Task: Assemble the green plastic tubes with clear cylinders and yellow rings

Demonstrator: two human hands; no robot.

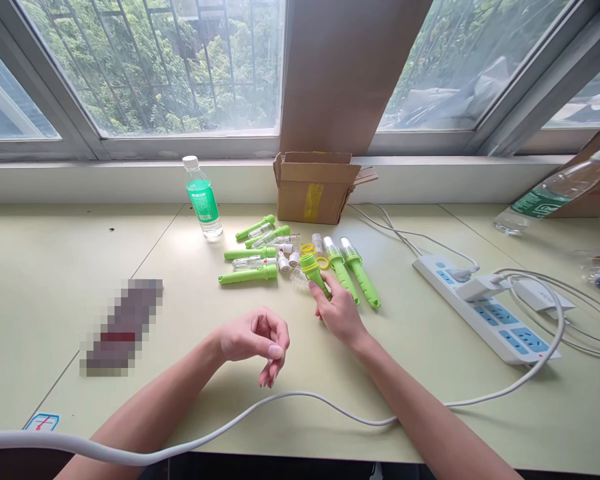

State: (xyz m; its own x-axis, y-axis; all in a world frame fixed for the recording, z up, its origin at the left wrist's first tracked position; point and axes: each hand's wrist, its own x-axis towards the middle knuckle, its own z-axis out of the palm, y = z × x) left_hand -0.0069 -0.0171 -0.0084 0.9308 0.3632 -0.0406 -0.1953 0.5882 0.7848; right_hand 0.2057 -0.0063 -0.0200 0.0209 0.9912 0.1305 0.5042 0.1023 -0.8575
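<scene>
Green handle [315, 274] sits slanted in the right grip [339, 311].

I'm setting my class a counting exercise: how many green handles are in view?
7: four green handles lie left of the yellow rings, one is in the right hand, and two with clear tops lie right of the rings. Others may be hidden.

The handles [249, 275] are lime green, the rings [307, 253] yellow.
</scene>
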